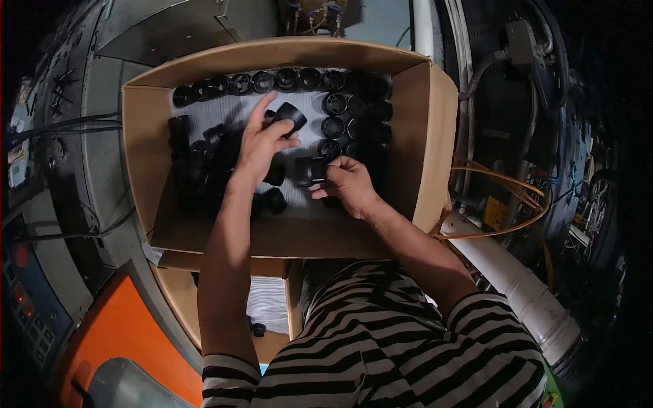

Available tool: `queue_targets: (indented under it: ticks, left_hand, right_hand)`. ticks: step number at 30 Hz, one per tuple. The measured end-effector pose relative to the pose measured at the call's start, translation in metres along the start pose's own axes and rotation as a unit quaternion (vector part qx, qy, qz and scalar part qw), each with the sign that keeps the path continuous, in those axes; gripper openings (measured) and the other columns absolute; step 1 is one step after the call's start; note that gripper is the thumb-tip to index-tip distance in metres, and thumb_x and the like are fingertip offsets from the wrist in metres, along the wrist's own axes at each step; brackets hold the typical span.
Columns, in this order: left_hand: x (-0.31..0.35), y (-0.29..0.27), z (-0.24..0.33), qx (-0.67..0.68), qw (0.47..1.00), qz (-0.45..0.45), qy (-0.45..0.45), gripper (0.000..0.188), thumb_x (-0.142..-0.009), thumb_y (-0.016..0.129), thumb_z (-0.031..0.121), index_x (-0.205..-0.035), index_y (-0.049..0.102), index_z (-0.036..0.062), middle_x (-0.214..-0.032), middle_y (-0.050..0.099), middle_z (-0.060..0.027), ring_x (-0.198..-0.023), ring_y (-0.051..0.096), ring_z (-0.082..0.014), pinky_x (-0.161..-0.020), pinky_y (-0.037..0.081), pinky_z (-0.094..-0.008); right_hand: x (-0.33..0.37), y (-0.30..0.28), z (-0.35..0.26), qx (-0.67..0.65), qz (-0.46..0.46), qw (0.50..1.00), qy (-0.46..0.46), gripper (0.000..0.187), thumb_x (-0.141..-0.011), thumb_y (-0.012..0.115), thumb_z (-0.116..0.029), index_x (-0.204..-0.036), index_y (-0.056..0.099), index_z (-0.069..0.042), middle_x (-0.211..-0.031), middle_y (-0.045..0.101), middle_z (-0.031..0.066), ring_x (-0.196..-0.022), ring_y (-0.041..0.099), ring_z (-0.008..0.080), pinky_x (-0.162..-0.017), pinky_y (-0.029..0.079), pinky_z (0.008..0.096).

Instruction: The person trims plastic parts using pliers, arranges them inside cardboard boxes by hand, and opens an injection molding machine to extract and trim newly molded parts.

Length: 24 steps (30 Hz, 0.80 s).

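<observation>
Both my hands are inside a large open cardboard box (286, 238). My left hand (260, 146) grips a black cylindrical plastic part (291, 117) between thumb and fingers, with the index finger stretched out. Lower and to the right, my right hand (350, 185) pinches a second black cylindrical part (311, 171), tilted on its side. Upright black round parts (286, 79) stand in a row along the far wall. More of them (333, 127) fill columns at the right. Loose black parts (202, 153) lie jumbled at the left, partly behind my left arm. A white ribbed liner (224, 112) covers the bottom.
Below the box stands another cardboard box (175, 299) with a white liner. An orange panel (109, 333) and a control panel (28, 299) are at the lower left. At the right are a thick pale pipe (517, 285) and orange cables (507, 178). Grey machine housing (163, 41) rises behind.
</observation>
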<state>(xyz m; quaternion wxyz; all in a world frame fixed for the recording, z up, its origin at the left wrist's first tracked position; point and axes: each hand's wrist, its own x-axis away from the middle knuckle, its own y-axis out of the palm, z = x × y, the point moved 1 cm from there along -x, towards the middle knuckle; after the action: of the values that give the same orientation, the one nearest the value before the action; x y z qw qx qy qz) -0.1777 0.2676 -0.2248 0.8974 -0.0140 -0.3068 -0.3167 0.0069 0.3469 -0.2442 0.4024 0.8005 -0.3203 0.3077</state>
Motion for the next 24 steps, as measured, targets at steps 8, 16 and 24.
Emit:
queue_targets:
  ticks: [8,16,24]
  left_hand:
    - [-0.001,0.006,-0.044,-0.120,0.977,-0.139,-0.111,0.031,-0.089,0.063,0.009,-0.120,0.061,0.0086,-0.093,0.061,-0.0074,-0.084,0.063,-0.0199,-0.073,0.054,-0.0336]
    - [-0.020,0.017,-0.061,-0.420,0.899,0.000,0.127,0.023,-0.088,0.066,0.012,-0.109,0.065,0.0030,-0.084,0.066,-0.0065,-0.079,0.064,-0.0178,-0.070,0.051,-0.0330]
    - [-0.028,0.009,-0.090,-0.303,0.952,0.024,0.023,0.041,-0.082,0.071,0.016,-0.119,0.060,0.0020,-0.088,0.066,-0.0148,-0.078,0.064,-0.0258,-0.073,0.052,-0.0368]
  right_hand:
    - [0.007,-0.020,-0.015,-0.034,0.027,0.998,0.038,0.003,-0.091,0.053,-0.002,-0.090,0.051,-0.002,-0.086,0.065,0.0163,-0.072,0.070,0.0294,-0.060,0.062,0.0393]
    - [0.029,-0.012,-0.001,-0.066,0.008,0.994,0.081,0.003,-0.091,0.053,-0.002,-0.089,0.051,-0.002,-0.083,0.062,0.0140,-0.071,0.069,0.0305,-0.061,0.062,0.0406]
    - [0.036,-0.017,0.019,-0.078,0.018,0.989,0.127,0.003,-0.091,0.053,-0.001,-0.092,0.051,-0.001,-0.083,0.058,0.0129,-0.073,0.069,0.0330,-0.064,0.062,0.0421]
